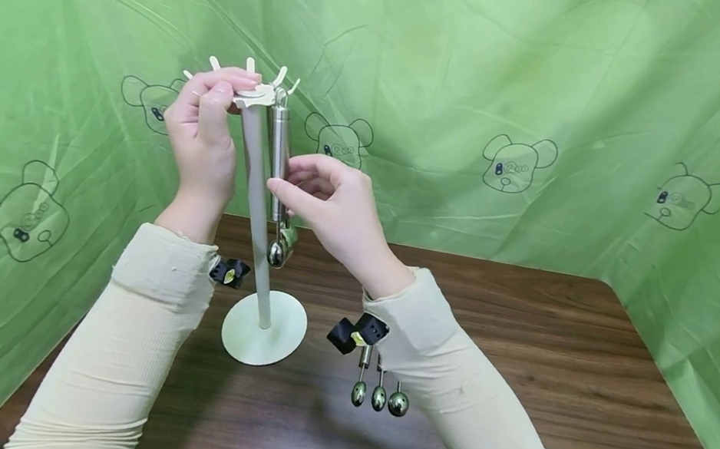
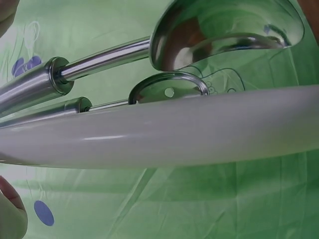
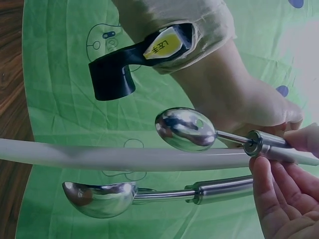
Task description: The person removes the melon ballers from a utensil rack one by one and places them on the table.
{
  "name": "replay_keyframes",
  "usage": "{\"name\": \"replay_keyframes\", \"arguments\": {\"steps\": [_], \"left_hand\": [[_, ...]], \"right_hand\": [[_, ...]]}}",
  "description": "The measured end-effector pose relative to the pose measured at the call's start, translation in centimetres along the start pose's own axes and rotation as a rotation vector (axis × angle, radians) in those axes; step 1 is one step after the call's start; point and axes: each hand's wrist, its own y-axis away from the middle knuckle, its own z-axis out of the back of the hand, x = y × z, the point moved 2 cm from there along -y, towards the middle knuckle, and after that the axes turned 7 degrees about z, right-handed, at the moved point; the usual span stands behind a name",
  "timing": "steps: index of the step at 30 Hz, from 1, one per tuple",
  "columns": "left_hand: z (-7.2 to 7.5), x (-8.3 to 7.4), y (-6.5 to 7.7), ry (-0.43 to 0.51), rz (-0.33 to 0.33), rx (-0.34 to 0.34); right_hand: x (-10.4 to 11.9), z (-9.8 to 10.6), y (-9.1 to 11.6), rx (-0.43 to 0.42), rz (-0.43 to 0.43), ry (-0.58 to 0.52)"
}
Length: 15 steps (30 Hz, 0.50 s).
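My left hand (image 1: 210,128) grips the hooked top of a white utensil stand (image 1: 255,186), its thumb and fingers at the rim. On the stand's right side, my right hand (image 1: 337,209) pinches the metal handle of a shiny spoon with a hole in its bowl (image 3: 179,130). The upper end of that handle is beside a hook; whether it hangs there is hard to tell. A metal scoop (image 3: 102,199) is seen alongside the post in both wrist views, its bowl (image 2: 167,45) large in the left one. Its upper end is out of both wrist views.
The stand's round base (image 1: 244,343) rests on a dark wooden table (image 1: 544,345). Three metal utensils (image 1: 379,398) lie on the table, their handles partly hidden by the right sleeve. A green cloth (image 1: 428,48) printed with bear outlines encloses the back and sides.
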Motion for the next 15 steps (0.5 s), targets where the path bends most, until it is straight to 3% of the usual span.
{"name": "replay_keyframes", "arguments": {"steps": [9, 15], "left_hand": [[0.0, 0.0, 0.0, -0.007, -0.007, 0.006], [0.0, 0.1, 0.0, 0.003, -0.010, 0.000]], "right_hand": [[0.6, 0.9, 0.8, -0.054, 0.033, -0.048], [0.7, 1.8, 2.4, -0.082, 0.018, -0.082]]}}
